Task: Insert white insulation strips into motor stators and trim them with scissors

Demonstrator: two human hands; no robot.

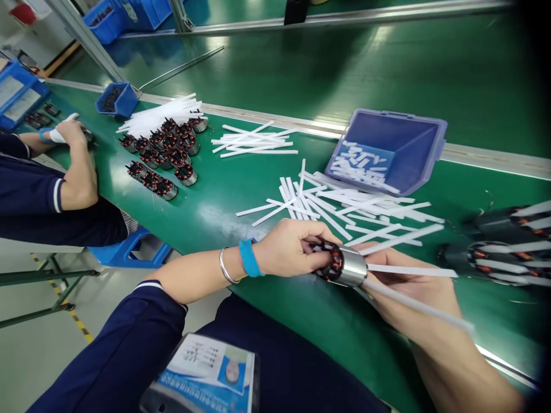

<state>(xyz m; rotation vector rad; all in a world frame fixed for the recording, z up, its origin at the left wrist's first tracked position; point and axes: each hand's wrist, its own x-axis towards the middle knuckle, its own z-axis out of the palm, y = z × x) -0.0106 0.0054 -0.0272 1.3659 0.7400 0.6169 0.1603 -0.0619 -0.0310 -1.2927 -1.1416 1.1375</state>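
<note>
Green desk, glossy, w/ a metal rail along its far edge; 2nd green surface beyond. Purple bin sits by that rail. White strips lie scattered just in front of the bin. Motor cluster is well left of it, near a co-worker's arm. Nearer than the bin, at the desk's near edge, the left hand grips the stator and the right hand curls under it. Bare desk betw. cluster & strips.
</note>
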